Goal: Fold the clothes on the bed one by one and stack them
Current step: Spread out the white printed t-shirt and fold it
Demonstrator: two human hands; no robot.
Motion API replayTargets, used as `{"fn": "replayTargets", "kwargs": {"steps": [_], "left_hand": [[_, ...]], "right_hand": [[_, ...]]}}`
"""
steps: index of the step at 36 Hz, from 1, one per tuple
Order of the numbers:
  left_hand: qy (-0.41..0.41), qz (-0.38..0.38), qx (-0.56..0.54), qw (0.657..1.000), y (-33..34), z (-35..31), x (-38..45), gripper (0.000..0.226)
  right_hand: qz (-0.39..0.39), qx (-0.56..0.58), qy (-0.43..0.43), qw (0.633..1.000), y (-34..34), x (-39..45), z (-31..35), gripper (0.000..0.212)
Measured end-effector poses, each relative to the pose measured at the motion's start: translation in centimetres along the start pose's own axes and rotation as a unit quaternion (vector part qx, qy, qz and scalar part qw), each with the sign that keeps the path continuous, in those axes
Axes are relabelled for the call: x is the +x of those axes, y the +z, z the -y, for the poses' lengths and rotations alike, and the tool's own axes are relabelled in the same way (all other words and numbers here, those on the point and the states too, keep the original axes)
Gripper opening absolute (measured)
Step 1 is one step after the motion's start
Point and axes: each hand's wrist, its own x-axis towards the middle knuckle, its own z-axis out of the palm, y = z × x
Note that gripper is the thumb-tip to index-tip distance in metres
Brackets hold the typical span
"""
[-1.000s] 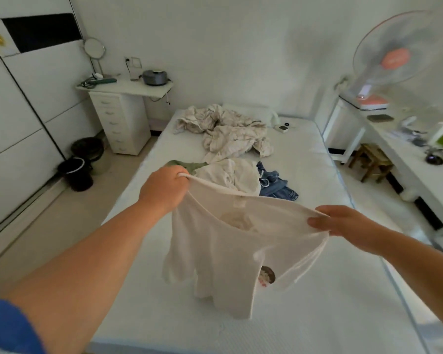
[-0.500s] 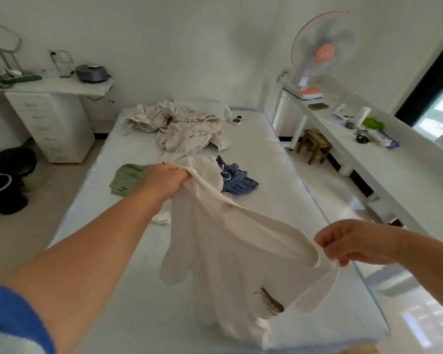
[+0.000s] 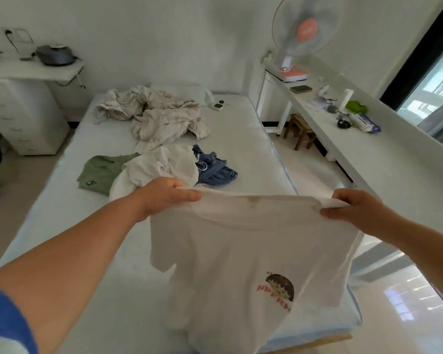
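Head view: left hand point(image 3: 168, 198) and right hand point(image 3: 353, 209) each pinch a shoulder of the white T-shirt point(image 3: 246, 256) — stretched wide above the bed point(image 3: 253, 139), likely to square it before folding — fingers point(image 3: 329, 213) clenched on cloth.

White T-shirt point(image 3: 241, 251) with a chest print point(image 3: 278, 290) of a dark brown round head and red lettering; white bed point(image 3: 241, 139); crumpled cream blanket point(image 3: 159, 116) with a faint mottled pattern; plain sage-green garment point(image 3: 100, 169) bearing a small dark label; off-white garment point(image 3: 161, 167); blue denim garment point(image 3: 212, 167) with paler seams; white fan point(image 3: 304, 34) with a coral-pink hub and base; white drawer unit point(image 3: 23, 118); dark grey pot point(image 3: 55, 55); brown wooden stool point(image 3: 301, 131); lime-green object point(image 3: 356, 106) on the white shelf point(image 3: 394, 154); blue sleeve point(image 3: 5, 325) with a paler band.
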Motion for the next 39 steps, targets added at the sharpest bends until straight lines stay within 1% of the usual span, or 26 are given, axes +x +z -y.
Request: {"fn": "replayTargets", "kwargs": {"steps": [2,4,5,8,10,12,13,14,16,17,20,23,24,25,26,27,28,29,31,32,33,35,36,37,39], "left_hand": [[-0.016,0.053,-0.009,0.998,0.9,-0.5,0.1,0.057],[-0.030,0.096,-0.026,0.995,1.5,-0.9,0.4,0.075],[-0.035,0.116,-0.040,0.992,1.7,-1.0,0.5,0.079],[-0.042,0.174,-0.113,0.977,2.1,-1.2,0.8,0.063],[-0.039,0.198,-0.156,0.967,2.2,-1.0,0.9,0.055],[-0.026,0.207,-0.175,0.962,2.0,-0.8,0.9,0.026],[-0.021,0.210,-0.183,0.960,1.9,-0.8,0.8,0.018],[-0.019,0.212,-0.199,0.957,1.9,-0.9,0.7,0.022],[-0.017,0.225,-0.231,0.946,1.6,-1.0,0.9,0.044],[-0.013,0.233,-0.247,0.941,1.6,-1.1,0.9,0.044],[0.009,0.240,-0.300,0.923,1.5,-1.4,1.0,0.035],[0.017,0.236,-0.331,0.913,1.6,-1.9,1.2,0.039],[0.016,0.230,-0.324,0.918,1.4,-2.2,1.3,0.038],[0.014,0.220,-0.306,0.926,1.3,-2.6,1.4,0.036],[0.014,0.207,-0.278,0.938,1.1,-2.9,1.7,0.035],[0.014,0.191,-0.246,0.950,0.9,-3.3,1.8,0.031],[0.017,0.166,-0.208,0.964,0.7,-3.5,2.1,0.021],[0.022,0.129,-0.166,0.977,0.5,-3.6,2.2,0.015],[0.026,0.031,-0.083,0.996,-0.1,-3.2,3.1,0.028],[0.019,-0.019,-0.055,0.998,-0.4,-2.7,3.4,0.034],[0.010,-0.068,-0.035,0.997,-0.7,-2.3,3.6,0.040],[0.017,-0.154,-0.016,0.988,-1.3,-1.6,4.1,0.051],[0.033,-0.180,-0.022,0.983,-1.5,-1.5,4.1,0.055],[0.053,-0.189,-0.025,0.980,-1.8,-1.5,4.1,0.057],[0.077,-0.159,-0.006,0.984,-2.6,-2.1,3.6,0.060]], "right_hand": [[-0.003,-0.014,0.010,1.000,-0.8,1.0,-1.2,0.026],[0.018,-0.031,0.016,0.999,-1.7,2.0,-2.0,0.025],[0.032,-0.036,0.018,0.999,-2.2,2.4,-2.3,0.025],[0.100,-0.003,0.030,0.994,-3.6,3.6,-2.4,0.020],[0.151,0.066,0.047,0.985,-4.5,4.1,-2.2,0.019],[0.172,0.172,0.074,0.967,-5.3,4.7,-2.1,0.025],[0.173,0.208,0.081,0.959,-5.7,5.1,-1.9,0.027],[0.175,0.220,0.079,0.956,-6.0,5.6,-1.7,0.027],[0.174,0.215,0.063,0.959,-6.6,6.4,-1.1,0.022],[0.169,0.214,0.058,0.960,-6.8,6.8,-0.7,0.019],[0.126,0.205,0.029,0.970,-7.7,8.1,0.6,0.013],[0.054,0.206,0.001,0.977,-8.5,9.4,1.9,0.016],[0.031,0.206,-0.013,0.978,-8.7,9.9,2.6,0.012],[0.010,0.201,-0.031,0.979,-8.9,10.3,3.4,0.016],[-0.016,0.192,-0.045,0.980,-9.1,10.7,4.1,0.027],[-0.041,0.185,-0.056,0.980,-9.1,11.0,4.9,0.034],[-0.064,0.175,-0.066,0.980,-9.0,11.4,5.5,0.036],[-0.083,0.167,-0.075,0.980,-8.7,11.7,6.2,0.033],[-0.104,0.141,-0.089,0.980,-7.9,12.2,7.1,0.019],[-0.107,0.112,-0.099,0.983,-7.4,12.3,7.4,0.010],[-0.108,0.082,-0.110,0.985,-6.8,12.3,7.7,0.006],[-0.117,0.046,-0.129,0.984,-5.9,12.4,8.3,0.005],[-0.124,0.039,-0.134,0.982,-5.6,12.5,8.5,0.005],[-0.132,0.035,-0.137,0.981,-5.3,12.6,8.7,0.005],[-0.141,0.028,-0.142,0.979,-5.3,12.9,8.9,0.009]]}}
